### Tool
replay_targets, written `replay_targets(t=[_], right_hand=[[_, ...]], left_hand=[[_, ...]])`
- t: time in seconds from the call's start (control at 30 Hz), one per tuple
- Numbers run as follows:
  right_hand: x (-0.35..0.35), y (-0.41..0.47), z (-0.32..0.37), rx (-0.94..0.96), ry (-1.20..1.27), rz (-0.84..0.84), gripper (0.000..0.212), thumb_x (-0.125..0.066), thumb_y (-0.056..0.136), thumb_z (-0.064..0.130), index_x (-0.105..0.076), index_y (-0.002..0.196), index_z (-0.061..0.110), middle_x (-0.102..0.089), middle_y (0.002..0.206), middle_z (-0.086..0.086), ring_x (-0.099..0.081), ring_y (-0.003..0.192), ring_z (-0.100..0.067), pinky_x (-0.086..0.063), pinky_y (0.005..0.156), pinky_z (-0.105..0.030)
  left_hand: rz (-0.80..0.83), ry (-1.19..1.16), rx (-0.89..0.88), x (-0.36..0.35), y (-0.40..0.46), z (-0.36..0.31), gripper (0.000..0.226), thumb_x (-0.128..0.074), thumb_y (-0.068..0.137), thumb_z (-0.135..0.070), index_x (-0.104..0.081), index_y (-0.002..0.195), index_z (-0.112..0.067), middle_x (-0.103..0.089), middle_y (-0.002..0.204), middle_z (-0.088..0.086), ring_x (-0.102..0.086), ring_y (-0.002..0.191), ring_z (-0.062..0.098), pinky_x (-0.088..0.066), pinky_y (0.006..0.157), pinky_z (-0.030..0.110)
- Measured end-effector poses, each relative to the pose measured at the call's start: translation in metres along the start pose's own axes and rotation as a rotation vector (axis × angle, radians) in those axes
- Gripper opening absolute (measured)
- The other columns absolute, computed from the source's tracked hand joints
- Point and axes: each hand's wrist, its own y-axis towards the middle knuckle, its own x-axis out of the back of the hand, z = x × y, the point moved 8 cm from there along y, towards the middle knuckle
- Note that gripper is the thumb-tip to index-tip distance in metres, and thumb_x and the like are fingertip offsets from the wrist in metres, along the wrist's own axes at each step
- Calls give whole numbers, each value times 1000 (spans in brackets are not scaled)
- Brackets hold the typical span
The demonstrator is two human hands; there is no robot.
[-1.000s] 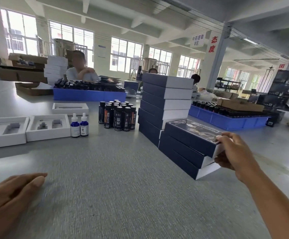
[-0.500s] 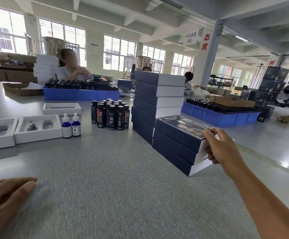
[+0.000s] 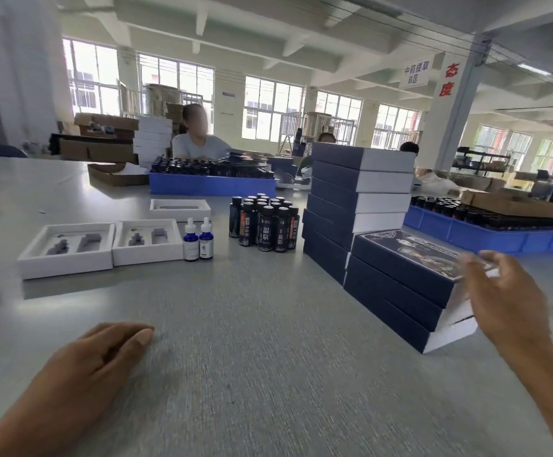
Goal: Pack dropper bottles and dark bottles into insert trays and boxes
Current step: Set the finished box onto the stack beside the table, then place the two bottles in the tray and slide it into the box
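Note:
Two blue dropper bottles [image 3: 198, 239] with white caps stand upright on the grey table. To their right is a cluster of several dark bottles [image 3: 265, 223]. Left of the droppers lie two white insert trays [image 3: 67, 247] [image 3: 148, 240], and a third tray [image 3: 180, 209] sits behind them. A low stack of three dark blue boxes [image 3: 397, 285] sits at the right, its top box printed. My right hand [image 3: 509, 295] hovers at the near end of that top box, fingers loosely spread and blurred. My left hand [image 3: 87, 367] rests flat on the table.
A taller stack of blue boxes [image 3: 357, 189] stands behind the low one. Blue crates of dark bottles [image 3: 211, 181] [image 3: 493, 225] sit at the back and right. A person [image 3: 196, 136] sits across the table near cardboard boxes [image 3: 103, 140].
My right hand has let go of the top box's end and drawn slightly back. The view has shifted, so my left hand shows further into the frame.

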Motion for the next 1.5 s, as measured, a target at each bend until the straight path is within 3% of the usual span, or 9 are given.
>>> replay_targets(t=[0.07, 0.13, 0.27, 0.43, 0.57, 0.8, 1.07, 1.27, 1.5], right_hand=[[7, -18, 34, 113, 139, -42, 47, -40, 91, 70, -55, 117, 33, -62, 56, 4, -52, 52, -12, -40, 52, -30], [-10, -40, 68, 229, 184, 66, 39, -39, 89, 74, -56, 103, 43, -61, 57, 4, -56, 52, -12, -40, 42, -28], [-91, -107, 121, 454, 153, 512, 18, -49, 92, 58, -60, 92, 43, -64, 64, 11, -57, 50, -5, -38, 42, -14], [-188, -157, 154, 592, -68, 866, 27, -44, 91, 64, -57, 99, 42, -63, 69, 17, -60, 64, -1, -44, 61, -18], [-222, -164, 155, 661, -309, 741, 36, -32, 89, 71, -53, 89, 43, -64, 77, 17, -55, 69, 2, -51, 65, -26], [-220, -168, 155, 634, -268, 722, 23, -41, 91, 65, -51, 83, 45, -59, 69, 19, -54, 64, 3, -39, 56, -17], [-221, -169, 156, 569, -224, 773, 24, -44, 92, 63, -52, 87, 41, -61, 72, 16, -55, 65, 2, -34, 53, -12], [-222, -163, 158, 540, -171, 793, 25, -44, 92, 63, -52, 92, 40, -59, 76, 16, -51, 68, 4, -28, 52, -11], [-221, -163, 158, 579, -147, 777, 24, -43, 94, 61, -53, 90, 39, -61, 74, 14, -56, 66, 2, -30, 51, -11]], left_hand=[[17, -54, -1, 4, -1, -18, 30, -47, 84, -61, -70, 96, -47, -64, 100, -31, -55, 97, -17, -43, 80, 15], [36, -44, 21, 5, -2, -26, 26, -49, 87, -54, -69, 97, -42, -64, 99, -27, -57, 94, -14, -42, 81, 11], [85, 0, 33, -2, -5, -20, 18, -60, 94, -41, -69, 109, -36, -63, 101, -28, -59, 90, -8, -47, 80, 14], [120, 24, 12, -4, -9, -22, 32, -52, 90, -42, -67, 116, -32, -61, 115, -20, -59, 99, -4, -47, 92, 17], [158, 94, -2, -7, -10, -24, 37, -53, 90, -33, -64, 124, -26, -59, 130, -8, -55, 114, 9, -42, 101, 23], [229, 144, -9, -9, -4, -16, 40, -53, 90, -41, -58, 130, -35, -50, 137, -19, -42, 124, 0, -33, 99, 12], [-5, 541, 222, 46, 102, 59, 59, -54, 96, -45, -38, 149, -24, -31, 158, 2, -29, 144, 23, -28, 115, 41], [191, 834, 383, 50, 133, 119, 79, -39, 94, -64, -8, 157, -27, -6, 165, -2, -1, 152, 24, -7, 120, 47], [119, 913, 193, 54, 113, 85, 68, -51, 89, -60, -43, 145, -22, -47, 145, 4, -40, 133, 24, -31, 109, 40]])
